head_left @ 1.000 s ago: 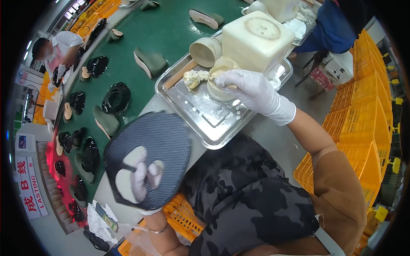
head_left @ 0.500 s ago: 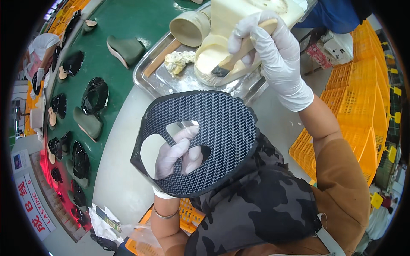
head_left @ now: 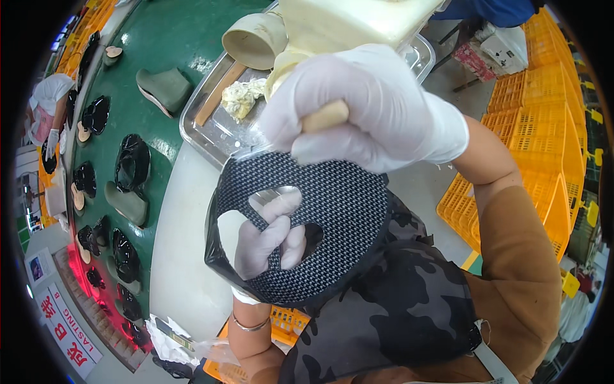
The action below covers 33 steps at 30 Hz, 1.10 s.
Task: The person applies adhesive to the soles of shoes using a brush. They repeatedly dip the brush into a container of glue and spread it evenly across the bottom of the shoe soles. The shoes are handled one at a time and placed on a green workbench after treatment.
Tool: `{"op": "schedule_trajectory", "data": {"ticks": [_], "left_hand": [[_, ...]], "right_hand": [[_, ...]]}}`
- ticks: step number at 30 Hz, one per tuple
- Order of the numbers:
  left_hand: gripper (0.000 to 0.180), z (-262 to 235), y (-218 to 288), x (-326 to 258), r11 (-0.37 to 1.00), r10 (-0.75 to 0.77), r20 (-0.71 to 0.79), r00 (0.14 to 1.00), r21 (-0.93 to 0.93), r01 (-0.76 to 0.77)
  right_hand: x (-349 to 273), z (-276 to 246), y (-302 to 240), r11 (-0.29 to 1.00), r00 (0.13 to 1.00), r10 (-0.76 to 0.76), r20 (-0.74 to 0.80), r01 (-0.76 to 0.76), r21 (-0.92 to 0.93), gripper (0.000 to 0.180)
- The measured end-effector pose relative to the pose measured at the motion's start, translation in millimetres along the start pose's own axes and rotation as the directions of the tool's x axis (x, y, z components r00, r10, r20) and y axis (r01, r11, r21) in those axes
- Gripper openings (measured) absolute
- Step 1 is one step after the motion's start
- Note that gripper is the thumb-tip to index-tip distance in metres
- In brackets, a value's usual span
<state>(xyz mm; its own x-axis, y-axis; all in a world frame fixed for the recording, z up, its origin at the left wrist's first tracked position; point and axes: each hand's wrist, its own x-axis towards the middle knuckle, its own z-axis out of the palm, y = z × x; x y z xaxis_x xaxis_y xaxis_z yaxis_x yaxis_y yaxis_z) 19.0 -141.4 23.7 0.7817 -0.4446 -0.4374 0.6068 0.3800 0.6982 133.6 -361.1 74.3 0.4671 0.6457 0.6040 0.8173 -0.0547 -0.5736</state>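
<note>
My left hand (head_left: 272, 240), gloved in white, grips a dark shoe upper (head_left: 348, 224) by the strap between its cut-outs. Woven grey-black fabric covers the upper, with a shiny black edge. Over its far edge, my gloved right hand (head_left: 377, 105) is closed round the wooden handle (head_left: 325, 117) of a brush. The bristles are hidden, so I cannot tell if they touch the upper. Behind that hand, a pale pot (head_left: 281, 69) shows only in part. A crusted lump (head_left: 240, 99) and a wooden stick (head_left: 219, 95) lie in the metal tray (head_left: 192, 121).
A beige cup (head_left: 254, 41) leans on its side by a large cream container (head_left: 345, 25). Left of the white table (head_left: 185, 211), a green conveyor (head_left: 185, 25) carries olive shoes (head_left: 164, 89) and black uppers (head_left: 132, 162). Orange crates (head_left: 537, 147) stand right. Another person (head_left: 51, 96) works far left.
My right hand has brought the brush from the pot down and left to the upper's far edge. The upper stays in my left hand, and the view has shifted a little.
</note>
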Motion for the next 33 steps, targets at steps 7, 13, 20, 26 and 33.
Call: {"op": "schedule_trajectory", "data": {"ticks": [7, 13, 20, 26, 33], "left_hand": [[0.035, -7.0, -6.2, 3.7, 0.984, 0.071, 0.027, 0.997, 0.164, -0.074], [0.035, -5.3, -7.6, -4.6, 0.949, 0.180, -0.043, 0.983, 0.272, -0.162], [0.035, 9.7, -13.1, -7.3, 0.911, 0.313, -0.056, 0.948, 0.300, -0.283], [0.039, -8.3, -26.4, -12.3, 0.894, 0.426, -0.045, 0.903, -0.134, -0.429], [0.034, 7.5, -40.8, -3.3, 0.835, 0.541, -0.236, 0.807, 0.034, -0.550]], "right_hand": [[-0.6, 8.9, -5.4, 0.973, 0.978, 0.036, -0.208, 0.013, 0.231, 0.013], [-4.7, 5.8, 0.0, 0.994, 0.991, 0.108, -0.082, -0.108, 0.006, 0.010], [0.5, 27.5, 3.8, 0.951, 0.873, 0.089, -0.479, 0.068, 0.301, 0.012], [-32.9, 6.2, 1.4, 0.921, 0.873, 0.240, -0.425, -0.068, 0.383, 0.014], [-39.6, -7.0, -2.4, 0.958, 0.878, 0.094, -0.469, 0.048, 0.282, 0.019]]}}
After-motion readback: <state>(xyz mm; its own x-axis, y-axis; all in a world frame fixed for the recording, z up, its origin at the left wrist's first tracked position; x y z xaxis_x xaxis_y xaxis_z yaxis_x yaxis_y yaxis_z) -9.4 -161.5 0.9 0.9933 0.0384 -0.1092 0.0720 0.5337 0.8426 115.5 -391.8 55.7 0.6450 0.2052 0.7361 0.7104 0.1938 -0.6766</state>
